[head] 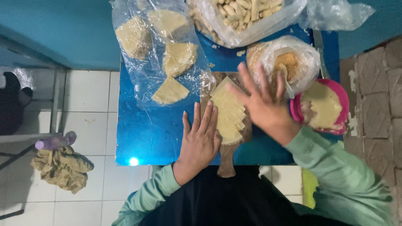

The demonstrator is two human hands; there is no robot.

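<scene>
Both palms open: your left hand (200,140) pins the wrapper stack (228,109), right hand (264,104) hovers; careless swipes could scatter sheets.

A small glossy blue surface (150,138) stands in the middle, catching a bright spot of light near its near left corner. Beyond it on the far side rises a teal wall (63,29). The floor (90,90) is laid with white square tiles and dark grout lines. To the left, a grey metal frame (54,100) stands on the tiles, and a crumpled olive cloth (63,167) lies near it. On the right runs a rough brownish stone-patterned wall (377,92).
</scene>
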